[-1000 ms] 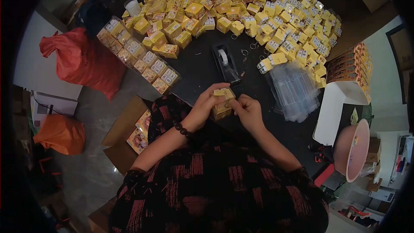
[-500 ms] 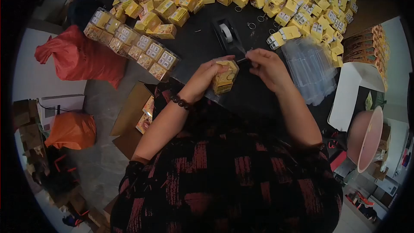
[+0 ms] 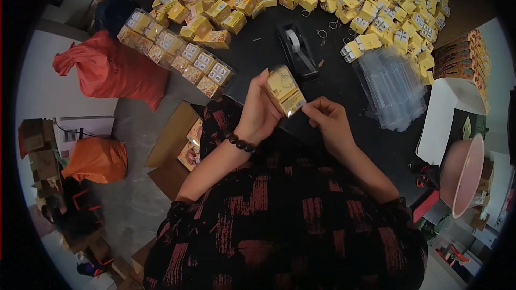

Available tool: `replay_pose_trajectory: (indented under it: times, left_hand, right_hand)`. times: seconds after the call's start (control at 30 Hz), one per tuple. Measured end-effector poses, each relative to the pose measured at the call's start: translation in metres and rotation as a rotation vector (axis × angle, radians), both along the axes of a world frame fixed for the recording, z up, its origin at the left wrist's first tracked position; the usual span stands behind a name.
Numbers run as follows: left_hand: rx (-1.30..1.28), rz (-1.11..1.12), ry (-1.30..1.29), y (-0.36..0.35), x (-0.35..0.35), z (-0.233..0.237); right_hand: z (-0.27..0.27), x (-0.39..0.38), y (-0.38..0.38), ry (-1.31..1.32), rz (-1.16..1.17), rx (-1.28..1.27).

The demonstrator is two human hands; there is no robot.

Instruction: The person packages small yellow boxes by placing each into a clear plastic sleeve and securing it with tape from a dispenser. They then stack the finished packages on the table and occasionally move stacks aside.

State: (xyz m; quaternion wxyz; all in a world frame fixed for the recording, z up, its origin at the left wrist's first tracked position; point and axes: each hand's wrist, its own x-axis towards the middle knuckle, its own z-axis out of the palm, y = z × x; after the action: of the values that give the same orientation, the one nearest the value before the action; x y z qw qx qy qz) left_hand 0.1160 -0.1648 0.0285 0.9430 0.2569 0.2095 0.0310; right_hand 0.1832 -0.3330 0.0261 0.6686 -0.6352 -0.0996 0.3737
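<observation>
A small yellow box (image 3: 285,88) in a clear plastic sleeve lies tilted in my left hand (image 3: 258,111), with the fingers wrapped round its left side and bottom. At the lower right corner of the box, my right hand (image 3: 330,122) pinches a short piece of clear tape (image 3: 303,106) between thumb and forefinger. The tape is small and partly hidden by the fingertips. Just beyond the box stands a black tape dispenser (image 3: 307,66) with its roll of tape (image 3: 293,40).
Yellow boxes (image 3: 234,21) are heaped along the table's far side. Clear-sleeved boxes (image 3: 193,60) line the left, near a red bag (image 3: 110,72). Flat clear plastic sleeves (image 3: 391,88) lie at right, by a white carton (image 3: 438,123) and pink basin (image 3: 460,177). Several metal rings (image 3: 322,34) lie behind the dispenser.
My right hand has moved from the dispenser down to the box's corner, bringing the tape. My left hand has turned the box, so its clear-covered side shows more. The view has shifted slightly.
</observation>
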Motion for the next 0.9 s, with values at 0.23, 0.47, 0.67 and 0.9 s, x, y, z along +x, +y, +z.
replay_pose_trajectory:
  times: [0.23, 0.47, 0.67, 0.9]
  left_hand:
    - [-0.203, -0.12, -0.036, -0.002, -0.021, 0.028]
    - [0.64, 0.139, -0.057, 0.042, -0.051, 0.04]
    - [2.211, 0.731, 0.411, 0.168, -0.06, 0.065]
    - [2.484, 0.731, 0.475, 0.215, -0.039, 0.03]
  right_hand:
    - [-0.016, -0.013, 0.003, -0.53, 0.011, -0.045]
    - [-0.001, -0.019, 0.017, -0.874, 0.222, -0.196]
    - [0.034, 0.053, -0.022, -1.44, -0.262, -0.467]
    - [0.02, 0.159, -0.122, -1.051, -0.383, -1.321]
